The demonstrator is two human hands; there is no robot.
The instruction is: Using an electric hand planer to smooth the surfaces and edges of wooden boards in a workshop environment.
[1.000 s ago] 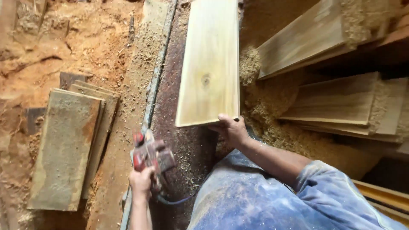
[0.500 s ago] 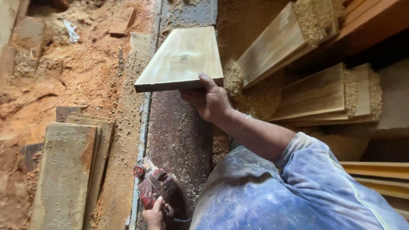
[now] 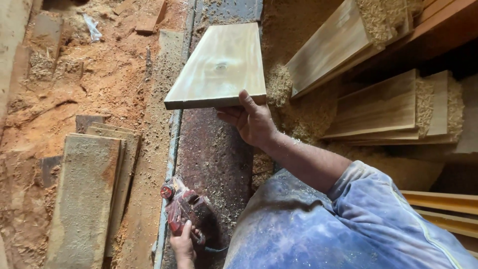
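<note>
My right hand (image 3: 251,119) grips the near end of a pale planed wooden plank (image 3: 219,67), thumb on top and fingers underneath, lifting it off the dusty dark workbench surface (image 3: 214,154). The plank has a small knot near its middle and points away from me. My left hand (image 3: 183,246) holds a red electric hand planer (image 3: 185,209) low at the bench's near left edge. A blue dusty sleeve covers my right upper arm.
Rough grey boards (image 3: 87,194) lie stacked on the sawdust-covered floor at left. Several planed boards (image 3: 383,107) heaped with wood shavings lean at right. Yellow boards (image 3: 443,201) lie at lower right. Scrap wood pieces (image 3: 149,17) sit at top.
My right hand has raised the plank's near end and swung it up off the bench. The left hand with the planer has dropped lower toward the frame's bottom.
</note>
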